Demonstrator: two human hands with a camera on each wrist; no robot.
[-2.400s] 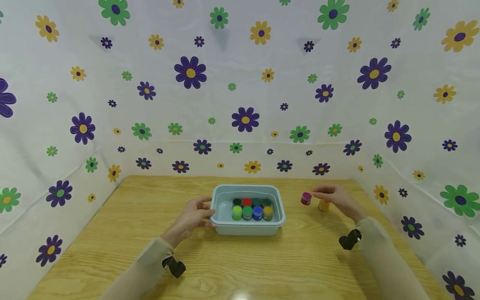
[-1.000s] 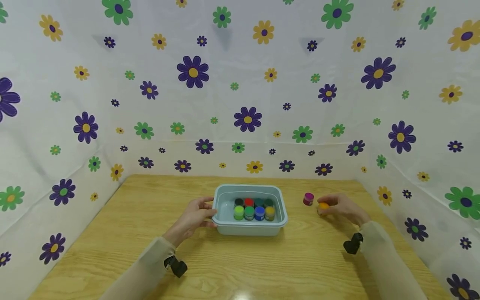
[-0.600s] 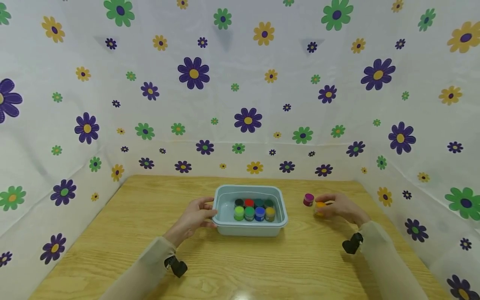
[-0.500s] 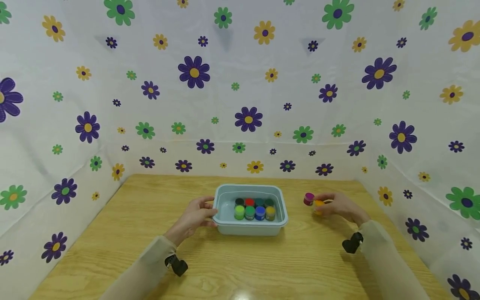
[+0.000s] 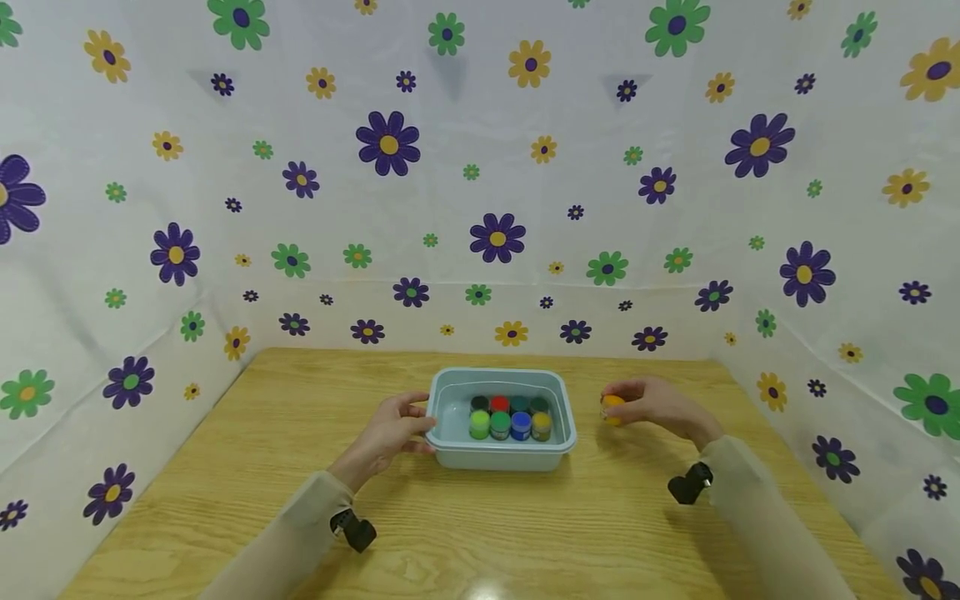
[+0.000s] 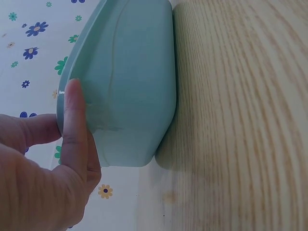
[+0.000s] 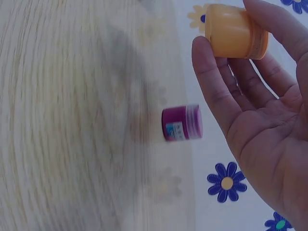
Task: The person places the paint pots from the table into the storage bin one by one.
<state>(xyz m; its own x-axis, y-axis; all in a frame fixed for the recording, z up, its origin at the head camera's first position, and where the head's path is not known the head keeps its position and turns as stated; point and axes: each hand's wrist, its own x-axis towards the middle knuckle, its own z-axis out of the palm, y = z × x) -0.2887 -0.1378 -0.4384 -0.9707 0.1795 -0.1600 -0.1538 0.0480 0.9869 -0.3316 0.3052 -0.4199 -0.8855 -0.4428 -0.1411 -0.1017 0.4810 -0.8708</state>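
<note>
A pale blue plastic tub (image 5: 450, 392) stands mid-table with several small paint jars (image 5: 510, 423) in its right half. My left hand (image 5: 420, 423) grips the tub's left rim; in the left wrist view the thumb (image 6: 74, 120) lies against the tub wall (image 6: 130, 82). My right hand (image 5: 621, 398) holds an orange jar (image 5: 611, 407) above the table, just right of the tub. In the right wrist view that orange jar (image 7: 234, 32) is pinched between thumb and fingers (image 7: 211, 82). A magenta jar (image 7: 182, 123) stands on the table below the palm, hidden in the head view.
The wooden table (image 5: 480, 525) is walled on three sides by a white flowered cloth (image 5: 495, 208). Small black cameras sit on both wrists (image 5: 351, 530) (image 5: 686, 483).
My right hand closed on the orange jar, lifted it off the table and carried it left toward the tub. The magenta jar stayed in place. My left hand has not moved.
</note>
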